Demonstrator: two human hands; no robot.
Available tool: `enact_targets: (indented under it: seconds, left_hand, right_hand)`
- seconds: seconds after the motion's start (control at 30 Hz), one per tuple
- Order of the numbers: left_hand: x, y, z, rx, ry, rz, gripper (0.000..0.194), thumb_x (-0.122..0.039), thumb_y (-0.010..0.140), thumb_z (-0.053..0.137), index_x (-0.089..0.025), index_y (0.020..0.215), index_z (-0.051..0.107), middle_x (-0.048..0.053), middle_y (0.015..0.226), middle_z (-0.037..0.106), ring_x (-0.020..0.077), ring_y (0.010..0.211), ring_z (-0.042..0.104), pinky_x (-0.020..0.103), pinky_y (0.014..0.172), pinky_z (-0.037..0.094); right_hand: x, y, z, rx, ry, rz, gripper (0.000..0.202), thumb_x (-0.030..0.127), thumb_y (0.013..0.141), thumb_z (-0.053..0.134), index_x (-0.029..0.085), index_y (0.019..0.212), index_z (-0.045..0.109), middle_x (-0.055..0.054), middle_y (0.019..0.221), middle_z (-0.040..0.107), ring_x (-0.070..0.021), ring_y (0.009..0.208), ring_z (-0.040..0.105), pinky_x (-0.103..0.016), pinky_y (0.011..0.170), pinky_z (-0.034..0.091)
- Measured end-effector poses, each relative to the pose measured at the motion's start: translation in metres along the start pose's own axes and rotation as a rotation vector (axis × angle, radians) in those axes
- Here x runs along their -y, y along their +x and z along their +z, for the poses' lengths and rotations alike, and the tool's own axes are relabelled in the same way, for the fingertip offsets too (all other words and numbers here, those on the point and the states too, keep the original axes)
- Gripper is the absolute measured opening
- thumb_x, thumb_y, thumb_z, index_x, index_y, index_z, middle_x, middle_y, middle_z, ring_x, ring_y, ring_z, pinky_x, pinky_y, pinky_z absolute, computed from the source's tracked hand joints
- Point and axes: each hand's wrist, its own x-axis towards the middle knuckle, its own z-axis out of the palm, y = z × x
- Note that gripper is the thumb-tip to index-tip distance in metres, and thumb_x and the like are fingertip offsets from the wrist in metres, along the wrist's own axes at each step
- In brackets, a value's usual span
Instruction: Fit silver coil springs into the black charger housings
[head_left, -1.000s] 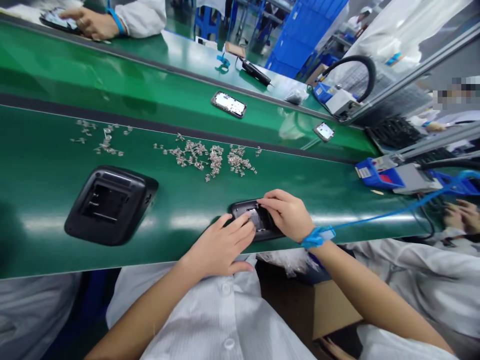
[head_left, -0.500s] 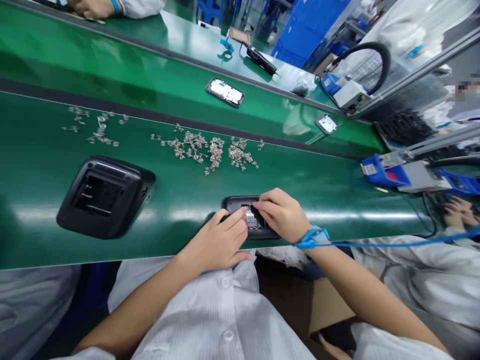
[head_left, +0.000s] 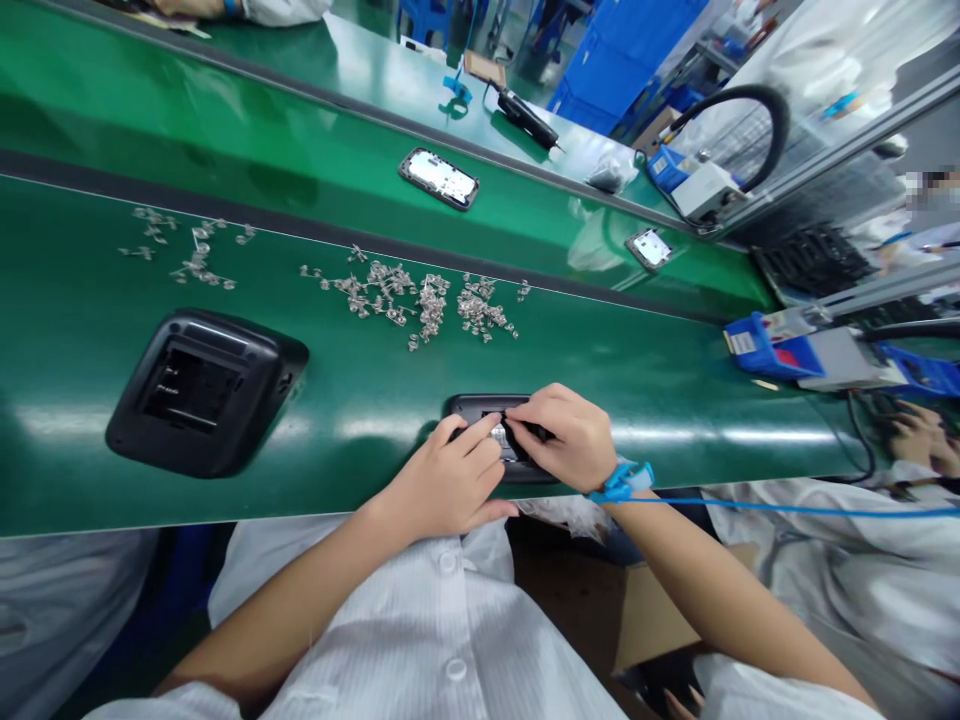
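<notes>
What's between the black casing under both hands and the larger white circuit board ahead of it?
Head view: green tabletop, scattered small metal pieces, then a dark strip lie between the casing and the board.

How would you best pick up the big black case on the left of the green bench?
I'd grip the black case by its left and right sides, reaching down from above. It lies with its hollow facing up, and those sides look free; I'd avoid the hollow, where small metal bits show.

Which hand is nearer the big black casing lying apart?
Left. The left hand lies to the right of that casing, not touching it; the right hand is farther right, at the other casing.
</notes>
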Motion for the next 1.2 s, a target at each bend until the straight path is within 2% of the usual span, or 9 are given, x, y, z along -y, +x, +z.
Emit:
enact_targets:
  seconds: [0.17, 0.27, 0.37, 0.47, 0.6, 0.77, 1.07, 1.13, 1.2]
  left_hand:
    - [0.001, 0.000, 0.001, 0.024, 0.025, -0.010, 0.055, -0.062, 0.103, 0.039, -0.014, 0.100, 0.067, 0.013, 0.110, 0.070, 0.0340, 0.136, 0.050, 0.050, 0.099, 0.035]
    - [-0.002, -0.010, -0.009, 0.051, 0.088, -0.011, 0.058, -0.062, 0.104, 0.036, -0.014, 0.112, 0.067, 0.015, 0.125, 0.067, 0.0327, 0.138, 0.047, 0.050, 0.097, 0.034]
    - [-0.009, -0.036, -0.029, 0.148, 0.171, -0.070, 0.062, -0.065, 0.103, 0.034, -0.017, 0.129, 0.063, 0.011, 0.152, 0.054, 0.0280, 0.143, 0.040, 0.047, 0.096, 0.034]
    - [-0.018, -0.069, -0.051, 0.225, 0.252, -0.197, 0.069, -0.071, 0.100, 0.035, -0.022, 0.144, 0.055, 0.003, 0.166, 0.038, 0.0257, 0.142, 0.039, 0.045, 0.095, 0.035]
    - [-0.021, -0.099, -0.073, 0.211, 0.364, -0.385, 0.072, -0.073, 0.097, 0.041, -0.022, 0.144, 0.058, 0.004, 0.161, 0.045, 0.0285, 0.133, 0.046, 0.044, 0.093, 0.034]
    - [-0.010, -0.106, -0.083, 0.179, 0.525, -0.484, 0.063, -0.060, 0.102, 0.044, -0.015, 0.142, 0.060, 0.010, 0.155, 0.052, 0.0298, 0.126, 0.048, 0.044, 0.092, 0.032]
    - [0.004, -0.109, -0.069, 0.088, 0.552, -0.662, 0.048, -0.037, 0.100, 0.050, -0.021, 0.145, 0.057, 0.010, 0.158, 0.049, 0.0308, 0.128, 0.051, 0.045, 0.092, 0.036]
    - [0.006, -0.108, -0.073, 0.050, 0.509, -0.694, 0.049, -0.036, 0.099, 0.053, -0.021, 0.145, 0.057, 0.012, 0.156, 0.050, 0.0324, 0.130, 0.052, 0.048, 0.096, 0.040]
    - [0.018, -0.108, -0.090, -0.005, 0.407, -0.719, 0.045, -0.038, 0.098, 0.055, -0.020, 0.139, 0.062, 0.015, 0.150, 0.056, 0.0317, 0.130, 0.053, 0.050, 0.101, 0.045]
  right_hand:
    - [0.002, 0.000, -0.002, 0.005, 0.009, -0.072, 0.015, 0.009, 0.091, 0.063, 0.021, 0.094, 0.073, -0.001, 0.077, 0.075, -0.0183, 0.075, 0.066, -0.031, 0.070, 0.058]
    - [-0.003, 0.002, -0.004, -0.118, 0.124, 0.056, 0.012, 0.012, 0.091, 0.067, 0.022, 0.096, 0.073, -0.002, 0.083, 0.076, -0.0180, 0.077, 0.068, -0.032, 0.072, 0.058]
    - [-0.027, 0.009, 0.003, -0.216, 0.099, 0.192, 0.006, 0.018, 0.091, 0.068, 0.023, 0.093, 0.072, -0.004, 0.086, 0.075, -0.0189, 0.077, 0.069, -0.034, 0.073, 0.058]
    - [-0.066, 0.024, 0.024, -0.200, -0.025, 0.257, 0.011, 0.028, 0.091, 0.066, 0.020, 0.096, 0.072, -0.008, 0.092, 0.073, -0.0199, 0.072, 0.066, -0.036, 0.067, 0.057]
    - [-0.109, 0.040, 0.060, -0.150, -0.018, 0.300, 0.023, 0.035, 0.089, 0.066, 0.016, 0.101, 0.071, -0.010, 0.091, 0.070, -0.0211, 0.068, 0.064, -0.038, 0.066, 0.057]
    - [-0.127, 0.036, 0.087, -0.180, -0.019, 0.210, 0.024, 0.028, 0.099, 0.050, 0.020, 0.091, 0.071, -0.010, 0.091, 0.070, -0.0254, 0.087, 0.069, -0.039, 0.078, 0.058]
    - [-0.133, 0.030, 0.097, -0.234, 0.020, 0.214, 0.021, 0.028, 0.100, 0.049, 0.022, 0.091, 0.068, -0.009, 0.094, 0.066, -0.0247, 0.087, 0.068, -0.038, 0.077, 0.056]
    - [-0.133, 0.031, 0.097, -0.246, 0.035, 0.217, 0.020, 0.027, 0.099, 0.050, 0.022, 0.091, 0.068, -0.009, 0.095, 0.066, -0.0246, 0.087, 0.067, -0.038, 0.077, 0.056]
    - [-0.132, 0.032, 0.095, -0.257, 0.065, 0.205, 0.020, 0.026, 0.099, 0.051, 0.022, 0.090, 0.067, -0.008, 0.094, 0.066, -0.0241, 0.087, 0.067, -0.038, 0.077, 0.056]
